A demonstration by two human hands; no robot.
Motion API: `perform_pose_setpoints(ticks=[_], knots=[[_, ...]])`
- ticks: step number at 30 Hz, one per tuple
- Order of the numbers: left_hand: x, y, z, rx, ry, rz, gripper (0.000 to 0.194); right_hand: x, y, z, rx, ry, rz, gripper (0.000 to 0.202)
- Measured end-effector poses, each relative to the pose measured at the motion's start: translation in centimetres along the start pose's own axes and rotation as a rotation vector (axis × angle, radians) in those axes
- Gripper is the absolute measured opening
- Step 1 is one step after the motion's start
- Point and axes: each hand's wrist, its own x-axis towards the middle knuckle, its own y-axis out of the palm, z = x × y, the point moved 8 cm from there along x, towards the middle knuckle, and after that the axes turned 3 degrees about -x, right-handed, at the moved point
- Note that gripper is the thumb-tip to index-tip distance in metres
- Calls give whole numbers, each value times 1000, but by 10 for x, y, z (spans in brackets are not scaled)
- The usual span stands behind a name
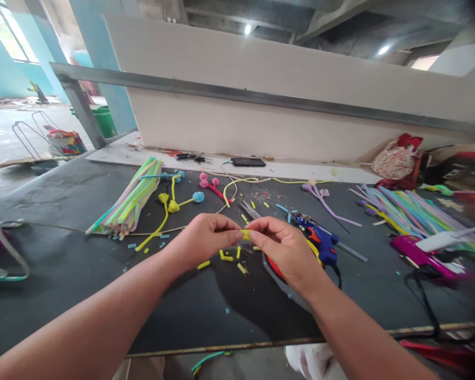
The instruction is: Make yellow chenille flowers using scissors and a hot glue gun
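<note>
Both hands meet above the middle of the dark grey, smooth tabletop, with a short, bright yellow, soft-looking piece between them. The left hand pinches one end of it, thumb and index finger pressed close together at the tips. The right hand grips the other end the same way, its thumb and index finger nearly closed around it. Only the middle of the yellow piece shows between the fingers; the remaining fingers of both hands curl inward, partly hidden.

Just beyond the hands lie the pointed metal blades of a pair of scissors, whose red handle shows partly behind the right hand. Near that hand's outer side rests a dark blue glue gun with a red trigger. Short cut yellow lengths lie scattered on the tabletop below and around the hands. Beyond the left hand are fuzzy yellow stems with rounded yellow heads, and farther left lies a bundle of pastel fuzzy stems.
</note>
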Motion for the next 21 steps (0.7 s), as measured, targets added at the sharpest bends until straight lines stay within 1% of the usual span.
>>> perform_pose_setpoints(ticks=[2, 5, 8, 10, 12, 14, 18, 21], knots=[[1, 3, 9, -123, -88, 41, 30, 0, -2, -3, -5, 9, 6, 18], [0, 9, 20, -330, -198, 103, 32, -1, -4, -3, -49, -26, 10, 22], [0, 13, 24, -474, -247, 150, 30, -2, -5, 1, -139, -93, -7, 19], [-1, 15, 25, -513, -259, 189, 29, -3, -6, 3, -179, -118, -21, 17], [-1, 17, 25, -510, -250, 228, 29, -3, -6, 5, -190, -118, -28, 15], [-1, 18, 23, -456, -219, 241, 31, -2, -6, 5, -171, -99, -25, 15], [2, 10, 15, -256, -102, 136, 31, -1, -5, -1, -83, -32, -16, 15], [2, 5, 8, -109, -49, 65, 23, 0, -5, -10, 7, 46, -15, 18]])
